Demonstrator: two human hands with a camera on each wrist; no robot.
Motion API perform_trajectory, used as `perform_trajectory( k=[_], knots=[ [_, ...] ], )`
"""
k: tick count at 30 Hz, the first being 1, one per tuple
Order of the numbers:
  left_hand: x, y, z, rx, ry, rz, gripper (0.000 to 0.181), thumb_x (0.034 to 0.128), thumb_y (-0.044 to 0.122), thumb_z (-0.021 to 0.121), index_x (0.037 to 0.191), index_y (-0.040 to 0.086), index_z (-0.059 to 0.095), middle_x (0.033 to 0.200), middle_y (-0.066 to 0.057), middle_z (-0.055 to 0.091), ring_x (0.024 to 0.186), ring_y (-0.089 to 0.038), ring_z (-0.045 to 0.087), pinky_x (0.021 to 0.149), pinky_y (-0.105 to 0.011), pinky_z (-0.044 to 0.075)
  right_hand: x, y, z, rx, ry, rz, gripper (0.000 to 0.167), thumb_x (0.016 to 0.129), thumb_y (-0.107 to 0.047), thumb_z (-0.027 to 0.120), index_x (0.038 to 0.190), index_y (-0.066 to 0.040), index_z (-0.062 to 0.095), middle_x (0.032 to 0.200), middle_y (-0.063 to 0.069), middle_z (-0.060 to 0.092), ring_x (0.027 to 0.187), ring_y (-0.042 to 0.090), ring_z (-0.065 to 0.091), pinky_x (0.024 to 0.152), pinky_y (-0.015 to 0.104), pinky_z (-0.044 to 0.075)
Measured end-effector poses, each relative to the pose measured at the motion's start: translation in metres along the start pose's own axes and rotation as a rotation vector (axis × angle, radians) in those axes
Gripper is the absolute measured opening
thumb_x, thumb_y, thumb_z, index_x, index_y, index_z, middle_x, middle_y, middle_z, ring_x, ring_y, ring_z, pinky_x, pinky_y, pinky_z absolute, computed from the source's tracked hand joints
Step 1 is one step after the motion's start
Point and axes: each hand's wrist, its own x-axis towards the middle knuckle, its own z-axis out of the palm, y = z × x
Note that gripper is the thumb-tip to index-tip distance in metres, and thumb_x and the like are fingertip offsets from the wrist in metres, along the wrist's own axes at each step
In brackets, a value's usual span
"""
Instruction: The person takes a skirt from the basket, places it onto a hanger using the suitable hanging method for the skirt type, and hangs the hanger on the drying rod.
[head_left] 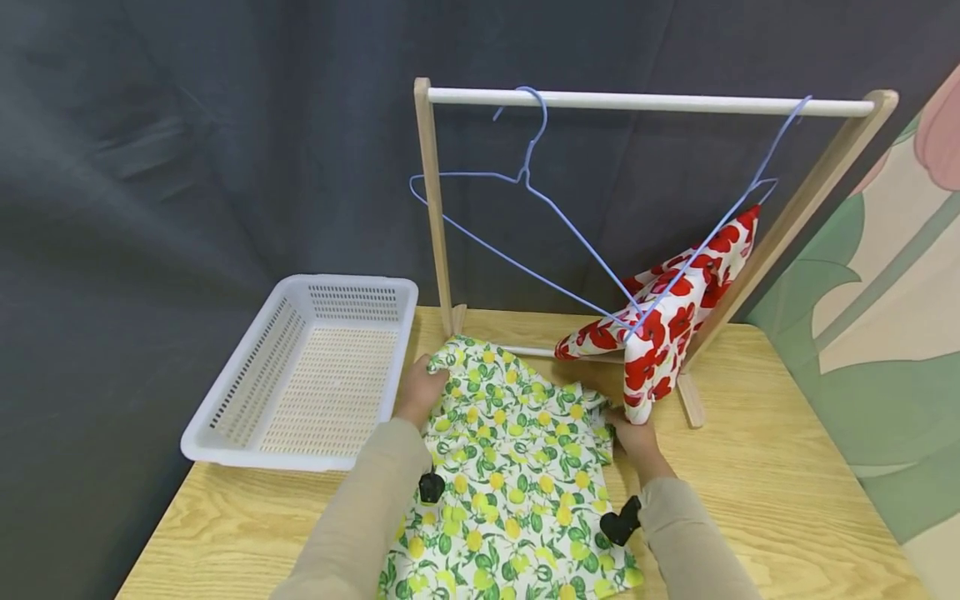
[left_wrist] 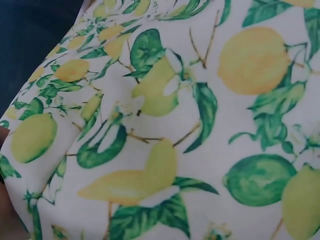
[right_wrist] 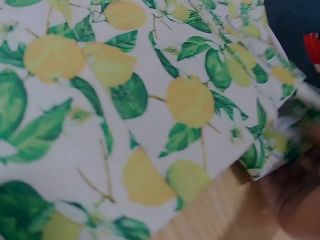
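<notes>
A white shirt (head_left: pixel 517 475) with a lemon-and-leaf print is spread over the table, its upper part lifted towards the rack. My left hand (head_left: pixel 422 390) grips its upper left edge. At the upper right, by what looks like a short sleeve, my right hand (head_left: pixel 632 435) pinches the cloth. The printed fabric (left_wrist: pixel 165 110) fills most of the left wrist view, with only a sliver of hand at the left edge. In the right wrist view, blurred fingers (right_wrist: pixel 300 200) hold the shirt's edge (right_wrist: pixel 270 150).
A wooden rack with a white rod (head_left: pixel 645 101) stands behind the shirt. One bare blue hanger (head_left: pixel 528 179) hangs at its left. Another blue hanger (head_left: pixel 750 190) at the right bears a red-flowered garment (head_left: pixel 667 333), close above my right hand. Left of the shirt is a white plastic basket (head_left: pixel 198 446).
</notes>
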Motion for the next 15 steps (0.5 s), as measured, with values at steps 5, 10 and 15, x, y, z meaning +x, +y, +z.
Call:
perform_trajectory(
  k=[5, 10, 15],
  knots=[
    [-0.001, -0.002, -0.001, 0.000, -0.013, -0.044, 0.023, 0.0786, 0.015, 0.049, 0.099, 0.005, 0.048, 0.092, -0.011, 0.049, 0.080, -0.024, 0.048, 0.066, -0.033, 0.042, -0.007, -0.002, -0.002, -0.099, -0.189, 0.145, 0.022, 0.079, -0.012, 0.056, 0.088, 0.004, 0.043, 0.062, 0.007, 0.047, 0.051, 0.016, 0.050, 0.050, 0.031, 0.048],
    [-0.006, -0.009, -0.004, 0.025, -0.059, -0.108, 0.047, 0.0769, 0.016, 0.053, 0.120, 0.000, 0.041, 0.112, -0.016, 0.047, 0.095, -0.029, 0.047, 0.076, -0.041, 0.041, -0.012, 0.009, 0.000, -0.036, -0.279, 0.173, 0.015, 0.079, 0.000, 0.054, 0.085, 0.004, 0.041, 0.060, 0.006, 0.040, 0.047, 0.014, 0.046, 0.048, 0.026, 0.048],
    [-0.005, -0.003, -0.010, 0.041, -0.108, -0.086, 0.043, 0.0821, 0.022, 0.053, 0.117, -0.002, 0.048, 0.106, -0.017, 0.053, 0.092, -0.029, 0.052, 0.076, -0.040, 0.043, -0.011, 0.013, 0.002, 0.165, -0.252, 0.138, 0.030, 0.080, 0.007, 0.052, 0.104, 0.009, 0.033, 0.070, 0.008, 0.039, 0.051, 0.013, 0.047, 0.051, 0.025, 0.049]
  ],
)
